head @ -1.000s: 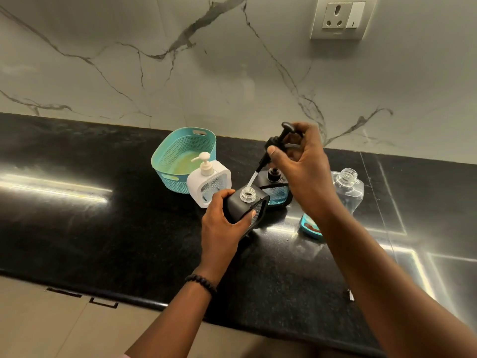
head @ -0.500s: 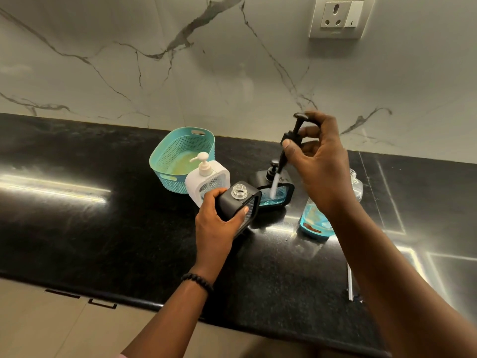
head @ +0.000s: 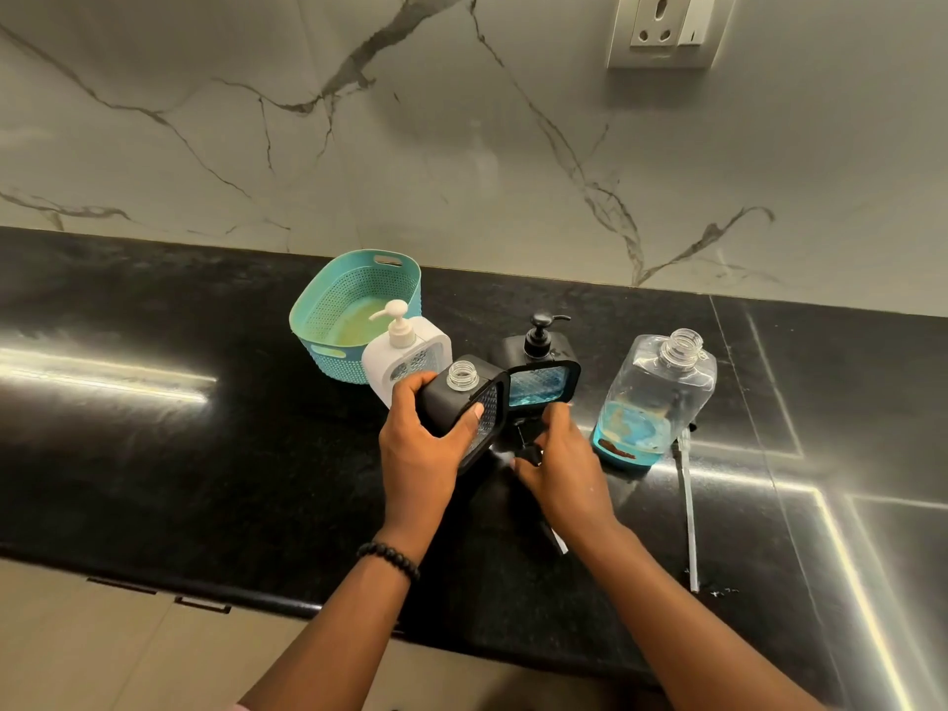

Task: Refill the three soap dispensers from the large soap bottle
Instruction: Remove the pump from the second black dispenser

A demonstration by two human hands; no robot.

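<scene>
Black plastic fills the left hand (head: pixel 426 443), which grips an uncapped, tilted black dispenser (head: pixel 461 402) just above the dark counter (head: pixel 154 454), while the right hand (head: pixel 559 464) is closed on its removed pump (head: pixel 526 443), low at the counter beside it. Behind stand a second black dispenser (head: pixel 538 372) showing blue soap and a white dispenser (head: pixel 405 356), both with pumps on, and the large soap bottle (head: pixel 651 397) waits open to the right, only a little blue left in it. Judging by this, the held dispenser is opened but not yet filled; how full the white one is cannot be told.
</scene>
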